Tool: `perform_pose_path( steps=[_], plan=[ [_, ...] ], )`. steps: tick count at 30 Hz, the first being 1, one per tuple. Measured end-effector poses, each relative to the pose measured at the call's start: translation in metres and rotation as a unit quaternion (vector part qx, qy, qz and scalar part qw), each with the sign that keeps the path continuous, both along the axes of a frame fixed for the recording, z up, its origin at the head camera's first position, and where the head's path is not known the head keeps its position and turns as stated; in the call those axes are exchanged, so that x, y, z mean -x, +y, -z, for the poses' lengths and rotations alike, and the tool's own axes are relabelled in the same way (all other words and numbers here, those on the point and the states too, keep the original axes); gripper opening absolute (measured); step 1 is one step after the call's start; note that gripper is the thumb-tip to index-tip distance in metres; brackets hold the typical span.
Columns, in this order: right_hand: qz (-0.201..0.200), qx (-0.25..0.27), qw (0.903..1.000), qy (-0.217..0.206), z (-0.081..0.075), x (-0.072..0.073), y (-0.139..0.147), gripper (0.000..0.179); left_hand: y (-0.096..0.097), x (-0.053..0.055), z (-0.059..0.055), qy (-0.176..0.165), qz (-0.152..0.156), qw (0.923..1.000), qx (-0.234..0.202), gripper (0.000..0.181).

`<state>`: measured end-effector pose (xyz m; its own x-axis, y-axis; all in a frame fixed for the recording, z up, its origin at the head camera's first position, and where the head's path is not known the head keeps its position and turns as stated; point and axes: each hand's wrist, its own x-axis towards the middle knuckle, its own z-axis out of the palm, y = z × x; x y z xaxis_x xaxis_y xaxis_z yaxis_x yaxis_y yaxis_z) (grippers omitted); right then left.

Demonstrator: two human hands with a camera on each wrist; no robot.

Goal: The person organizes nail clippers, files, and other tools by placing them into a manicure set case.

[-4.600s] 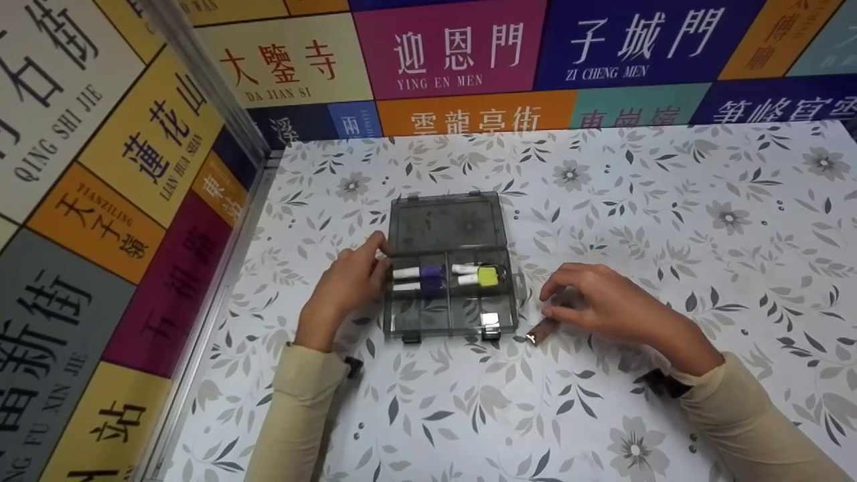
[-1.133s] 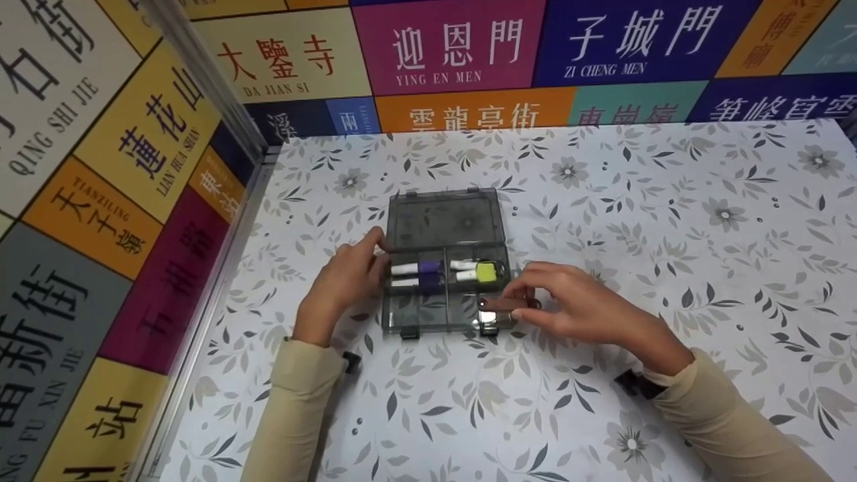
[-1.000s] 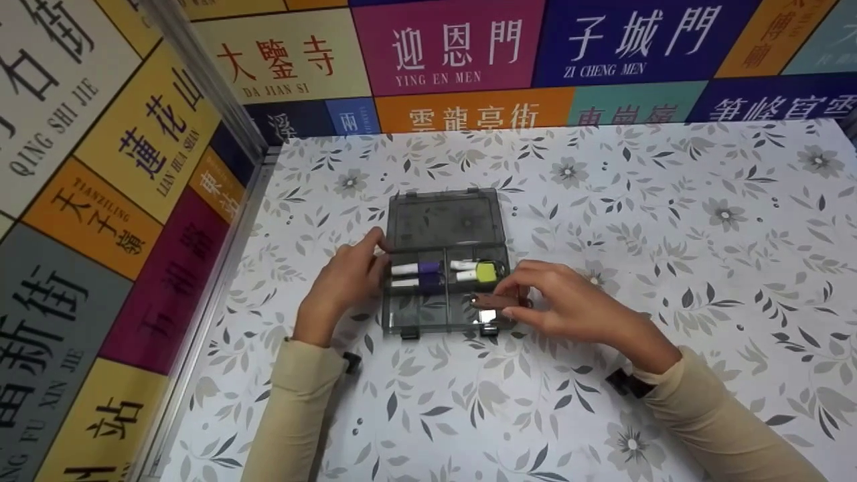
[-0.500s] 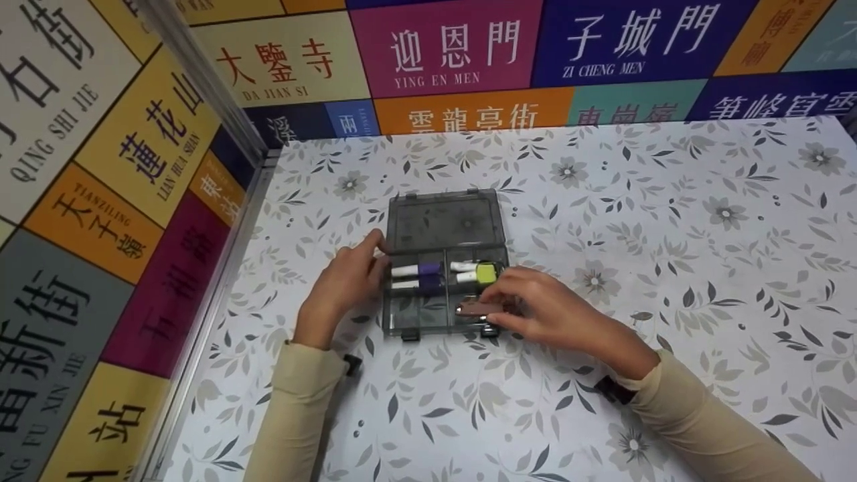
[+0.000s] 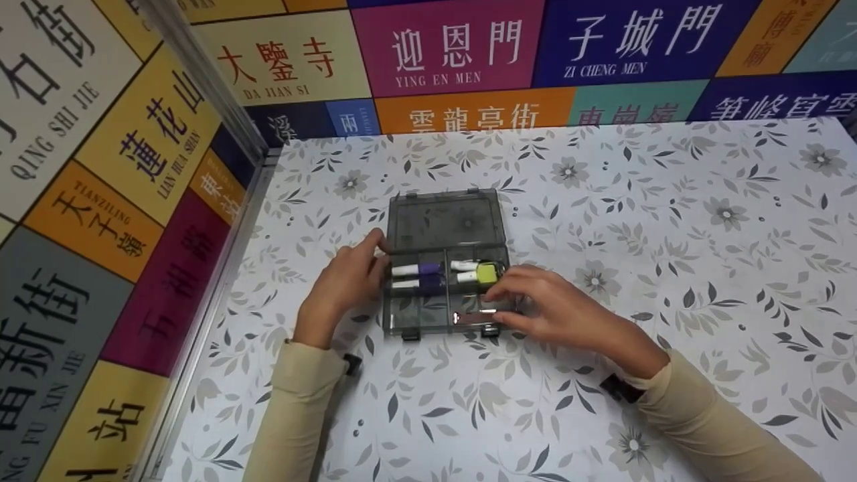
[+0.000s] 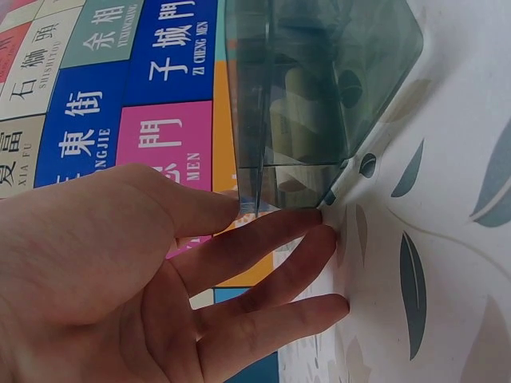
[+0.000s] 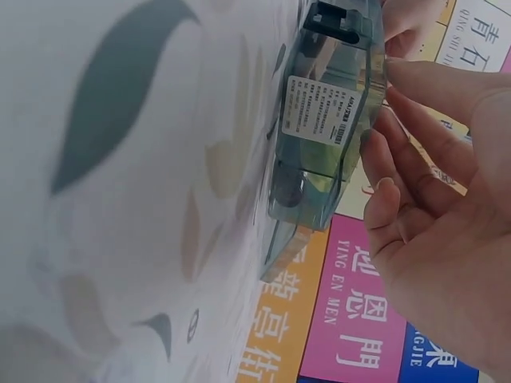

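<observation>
Evidently, case (image 5: 403,313), lid folded back, is steadied by left hand (image 5: 347,281), thumb at rim, other fingers spread beside outer wall, presumably against sliding. Brown implement (image 5: 474,318) is laid crosswise in near right compartment (image 5: 463,303), where fit seems best allowed. Right hand (image 5: 556,304) is curved over that corner, thumb and forefinger apart; whether implement's end is pinched cannot be told. Purple-and-white items (image 5: 416,270) are kept from yellow-and-white items (image 5: 478,275) by divider (image 5: 447,299), seemingly for sorting by colour
</observation>
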<state>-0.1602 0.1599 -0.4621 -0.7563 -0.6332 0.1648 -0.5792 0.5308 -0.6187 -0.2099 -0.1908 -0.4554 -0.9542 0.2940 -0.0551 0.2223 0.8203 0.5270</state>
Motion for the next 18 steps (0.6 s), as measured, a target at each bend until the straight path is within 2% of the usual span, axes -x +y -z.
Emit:
perform_pose_path(
  steps=[5,18],
  plan=[
    [0.001,0.015,0.9999,0.003,-0.005,0.0,0.009,0.025,0.0,0.0,0.0,0.002,0.003,1.0,0.0,0.017],
    [0.044,0.0,0.9986,0.031,-0.012,0.0,0.054,0.024,0.0,0.0,0.0,0.0,-0.004,1.0,0.0,0.017]
  ],
)
